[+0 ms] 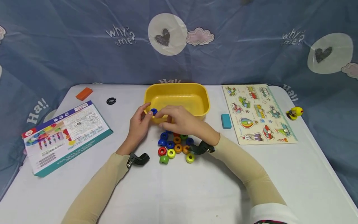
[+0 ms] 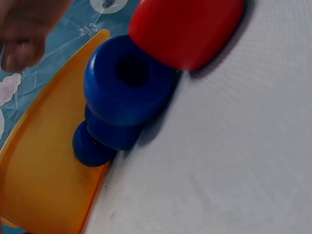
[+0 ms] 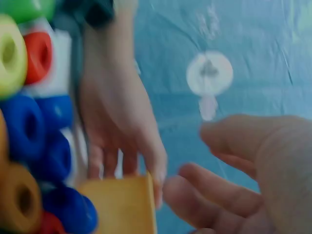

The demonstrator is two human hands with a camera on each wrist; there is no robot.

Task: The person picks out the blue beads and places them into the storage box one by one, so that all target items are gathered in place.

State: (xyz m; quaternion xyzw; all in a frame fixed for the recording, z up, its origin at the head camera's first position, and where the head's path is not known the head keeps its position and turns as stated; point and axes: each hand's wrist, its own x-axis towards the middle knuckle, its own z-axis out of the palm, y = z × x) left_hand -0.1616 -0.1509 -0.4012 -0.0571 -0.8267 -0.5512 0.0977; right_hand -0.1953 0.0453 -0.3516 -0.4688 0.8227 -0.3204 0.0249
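My left hand (image 1: 139, 123) grips the near left corner of a yellow plastic tub (image 1: 205, 101), its thumb at the rim. In the right wrist view that hand (image 3: 117, 109) has its fingers along the tub's side (image 3: 124, 202). A blue bead (image 1: 153, 111) shows beside the left thumb, at the tub's near left corner. Over the tub's near edge hovers my right hand (image 1: 180, 119), thumb and fingers apart, with nothing between them in the right wrist view. Just in front of the tub lie several loose beads, among them a red bead (image 1: 162, 151) and a yellow bead (image 1: 171, 153).
A picture puzzle board (image 1: 260, 115) lies at the right, with a blue block (image 1: 226, 121) and a small yellow toy (image 1: 295, 113) on either side. To the left are a printed box (image 1: 67, 137), an orange block (image 1: 84, 93) and a black round chip (image 1: 111, 100).
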